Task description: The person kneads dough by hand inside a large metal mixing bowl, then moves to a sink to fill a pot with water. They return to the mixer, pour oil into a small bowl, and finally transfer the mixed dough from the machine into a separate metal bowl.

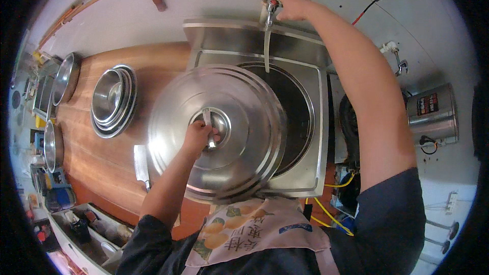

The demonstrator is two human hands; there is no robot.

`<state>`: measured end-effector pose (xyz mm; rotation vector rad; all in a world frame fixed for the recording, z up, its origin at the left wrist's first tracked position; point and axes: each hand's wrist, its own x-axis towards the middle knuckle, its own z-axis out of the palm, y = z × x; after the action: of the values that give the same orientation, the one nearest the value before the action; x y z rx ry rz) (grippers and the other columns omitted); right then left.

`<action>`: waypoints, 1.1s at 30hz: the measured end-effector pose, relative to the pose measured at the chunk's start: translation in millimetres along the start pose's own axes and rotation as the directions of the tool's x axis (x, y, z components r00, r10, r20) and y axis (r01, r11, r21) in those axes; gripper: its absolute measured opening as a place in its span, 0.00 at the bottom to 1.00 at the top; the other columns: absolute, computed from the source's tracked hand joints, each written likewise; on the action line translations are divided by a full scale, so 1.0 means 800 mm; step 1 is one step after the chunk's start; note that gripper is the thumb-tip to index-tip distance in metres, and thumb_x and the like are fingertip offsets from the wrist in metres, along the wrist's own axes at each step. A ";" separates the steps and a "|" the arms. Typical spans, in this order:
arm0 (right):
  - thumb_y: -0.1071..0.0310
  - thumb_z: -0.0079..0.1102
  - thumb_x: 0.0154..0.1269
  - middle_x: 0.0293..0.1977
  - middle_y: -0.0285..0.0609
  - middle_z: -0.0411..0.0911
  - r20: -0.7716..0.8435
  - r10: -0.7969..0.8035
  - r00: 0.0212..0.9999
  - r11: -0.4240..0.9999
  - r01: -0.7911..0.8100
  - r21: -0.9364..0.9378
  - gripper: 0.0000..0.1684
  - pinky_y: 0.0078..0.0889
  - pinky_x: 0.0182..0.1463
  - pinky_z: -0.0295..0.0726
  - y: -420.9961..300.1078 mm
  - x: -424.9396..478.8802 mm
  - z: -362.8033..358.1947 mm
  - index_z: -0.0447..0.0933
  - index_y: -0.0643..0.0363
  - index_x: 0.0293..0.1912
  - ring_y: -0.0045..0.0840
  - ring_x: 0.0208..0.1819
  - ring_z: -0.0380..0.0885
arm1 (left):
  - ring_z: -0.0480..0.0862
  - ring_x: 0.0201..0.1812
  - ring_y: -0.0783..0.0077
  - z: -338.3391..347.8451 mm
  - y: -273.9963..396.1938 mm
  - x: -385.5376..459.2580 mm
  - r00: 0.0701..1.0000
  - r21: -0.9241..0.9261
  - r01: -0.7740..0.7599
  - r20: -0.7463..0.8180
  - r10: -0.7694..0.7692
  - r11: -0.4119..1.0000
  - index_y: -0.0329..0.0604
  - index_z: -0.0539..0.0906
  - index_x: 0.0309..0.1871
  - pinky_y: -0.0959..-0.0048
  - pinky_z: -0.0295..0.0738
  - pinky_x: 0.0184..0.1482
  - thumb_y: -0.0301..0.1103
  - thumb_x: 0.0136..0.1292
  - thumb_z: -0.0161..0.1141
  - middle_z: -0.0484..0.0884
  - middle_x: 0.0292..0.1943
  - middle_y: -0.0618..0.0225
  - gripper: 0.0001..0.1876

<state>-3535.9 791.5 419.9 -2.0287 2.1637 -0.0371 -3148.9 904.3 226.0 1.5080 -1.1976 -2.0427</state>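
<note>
My left hand [200, 137] grips the strap handle of a large round stainless-steel lid [237, 103]. The lid lies over the left part of a wide round pot opening [296, 110] set in a steel stove top [319, 122]; the opening's dark inside shows at the right. My right hand [292, 7] is at a wall-mounted metal tap [271, 7], its fingers around the tap's top. A pale hose or stream [267, 51] hangs from the spout down to the opening; which of the two I cannot tell. A cleaver [140, 162] lies left of the lid, its handle partly behind my left forearm.
On the wooden worktop [91, 152] at the left stand nested steel bowls [109, 97] and more basins [65, 80]. A second tap [399, 61] and a steel cylindrical container [431, 114] are at the right. Yellow hoses [324, 210] run beside the stove; an open chest [72, 240] stands lower left.
</note>
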 end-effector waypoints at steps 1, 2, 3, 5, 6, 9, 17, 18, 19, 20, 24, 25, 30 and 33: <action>0.71 0.63 0.53 0.51 0.49 0.73 -0.073 0.002 0.997 1.000 -0.001 0.018 0.36 0.37 0.51 0.74 0.010 -0.009 0.011 0.63 0.51 0.63 0.36 0.48 0.75 | 0.83 0.30 0.64 0.003 -0.004 0.008 1.000 0.012 -0.009 0.015 0.009 1.000 0.29 0.73 0.42 0.70 0.79 0.32 0.24 0.63 0.47 0.80 0.33 0.58 0.08; 0.70 0.63 0.54 0.53 0.50 0.71 -0.146 0.008 0.989 0.999 -0.002 0.036 0.39 0.37 0.53 0.74 0.029 -0.019 0.031 0.60 0.51 0.65 0.36 0.50 0.74 | 0.83 0.30 0.63 0.007 -0.011 0.016 0.999 0.025 -0.019 0.031 0.018 1.000 0.27 0.73 0.41 0.69 0.79 0.33 0.23 0.61 0.47 0.80 0.33 0.56 0.08; 0.68 0.63 0.54 0.56 0.51 0.70 -0.220 0.005 0.975 0.998 0.008 0.055 0.41 0.36 0.55 0.73 0.041 -0.028 0.043 0.58 0.50 0.67 0.36 0.52 0.73 | 0.84 0.30 0.64 0.005 -0.020 0.026 0.999 0.027 0.000 0.034 -0.001 1.000 0.27 0.73 0.41 0.69 0.79 0.32 0.23 0.61 0.47 0.80 0.32 0.56 0.08; 0.64 0.63 0.53 0.61 0.54 0.66 -0.201 0.066 0.977 0.958 -0.006 0.288 0.42 0.36 0.65 0.65 0.045 -0.079 0.054 0.57 0.57 0.67 0.41 0.61 0.67 | 0.84 0.30 0.64 0.002 -0.037 0.045 0.998 0.032 0.038 0.047 -0.039 0.999 0.27 0.73 0.40 0.70 0.80 0.32 0.23 0.62 0.46 0.81 0.32 0.57 0.08; 0.65 0.63 0.54 0.61 0.54 0.66 -0.223 0.102 0.970 0.952 -0.030 0.306 0.42 0.37 0.64 0.67 0.057 -0.109 0.062 0.56 0.56 0.67 0.41 0.61 0.68 | 0.84 0.30 0.64 0.007 -0.035 0.044 0.998 0.068 0.022 0.058 -0.026 0.997 0.27 0.74 0.40 0.69 0.80 0.32 0.23 0.62 0.47 0.81 0.31 0.57 0.08; 0.67 0.61 0.57 0.61 0.52 0.66 -0.137 0.355 0.925 0.782 -0.214 0.585 0.40 0.36 0.59 0.72 0.084 -0.213 0.095 0.55 0.54 0.68 0.37 0.57 0.72 | 0.85 0.30 0.65 0.024 -0.034 0.042 0.998 0.138 0.003 0.057 -0.011 0.990 0.29 0.74 0.39 0.69 0.80 0.32 0.23 0.61 0.48 0.81 0.29 0.58 0.07; 0.72 0.61 0.58 0.49 0.43 0.75 0.041 0.663 0.747 0.613 -0.574 0.543 0.34 0.28 0.50 0.74 0.115 -0.622 0.315 0.63 0.58 0.64 0.23 0.43 0.76 | 0.81 0.28 0.69 0.061 -0.043 0.045 0.992 0.221 -0.021 0.122 -0.006 0.975 0.38 0.78 0.39 0.68 0.78 0.26 0.30 0.60 0.55 0.81 0.31 0.62 0.07; 0.72 0.61 0.58 0.48 0.42 0.75 0.047 0.672 0.739 0.610 -0.589 0.530 0.33 0.27 0.50 0.74 0.103 -0.659 0.332 0.64 0.59 0.63 0.24 0.44 0.76 | 0.80 0.27 0.70 0.059 -0.041 0.039 0.991 0.253 -0.060 0.135 0.027 0.966 0.39 0.79 0.37 0.69 0.78 0.25 0.31 0.60 0.55 0.81 0.31 0.62 0.07; 0.72 0.61 0.58 0.47 0.41 0.75 0.053 0.686 0.726 0.603 -0.608 0.517 0.32 0.27 0.50 0.74 0.088 -0.692 0.342 0.65 0.59 0.62 0.24 0.44 0.76 | 0.80 0.27 0.70 0.047 -0.053 0.055 0.990 0.354 -0.108 0.121 0.068 0.929 0.40 0.79 0.37 0.69 0.77 0.25 0.32 0.59 0.56 0.81 0.31 0.63 0.07; 0.70 0.62 0.57 0.49 0.44 0.75 0.154 0.711 0.686 0.549 -0.678 0.489 0.32 0.30 0.53 0.73 0.074 -0.716 0.346 0.66 0.60 0.61 0.29 0.48 0.75 | 0.80 0.27 0.70 0.030 -0.074 0.080 0.987 0.454 -0.154 0.111 0.116 0.878 0.41 0.80 0.36 0.69 0.77 0.25 0.34 0.59 0.56 0.81 0.31 0.63 0.07; 0.65 0.62 0.56 0.52 0.51 0.76 0.257 0.750 0.610 0.367 -0.706 0.606 0.29 0.36 0.57 0.72 0.022 -0.797 0.366 0.69 0.62 0.58 0.39 0.55 0.74 | 0.79 0.27 0.71 0.015 -0.102 0.110 0.879 0.762 -0.456 0.304 0.367 0.460 0.42 0.81 0.37 0.72 0.74 0.28 0.34 0.59 0.54 0.81 0.30 0.66 0.08; 0.65 0.61 0.56 0.51 0.52 0.76 0.215 0.752 0.623 0.334 -0.641 0.691 0.28 0.36 0.57 0.72 0.013 -0.815 0.382 0.70 0.63 0.56 0.40 0.54 0.75 | 0.78 0.29 0.72 0.008 -0.111 0.113 0.805 0.706 -0.569 0.374 0.460 0.422 0.42 0.80 0.39 0.72 0.73 0.30 0.34 0.60 0.54 0.80 0.32 0.66 0.09; 0.76 0.55 0.59 0.46 0.43 0.74 0.367 0.717 0.593 0.168 -0.658 0.734 0.26 0.24 0.48 0.75 0.016 -0.881 0.469 0.64 0.64 0.58 0.20 0.45 0.75 | 0.75 0.37 0.75 -0.024 -0.146 0.120 0.671 0.749 -0.626 0.374 0.640 0.219 0.38 0.75 0.52 0.73 0.70 0.43 0.31 0.60 0.54 0.78 0.40 0.68 0.16; 0.80 0.51 0.59 0.41 0.40 0.72 0.434 0.648 0.626 0.031 -0.591 0.806 0.23 0.24 0.44 0.75 0.024 -0.939 0.558 0.65 0.62 0.56 0.21 0.40 0.74 | 0.75 0.44 0.73 -0.013 -0.129 0.062 0.866 0.898 -0.368 0.237 0.440 0.241 0.35 0.70 0.59 0.73 0.70 0.50 0.31 0.61 0.56 0.77 0.44 0.66 0.22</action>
<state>-3447.9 1583.2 60.6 -0.3180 2.0317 -0.9663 -3137.2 927.0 114.4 1.3092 -2.6593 -0.8291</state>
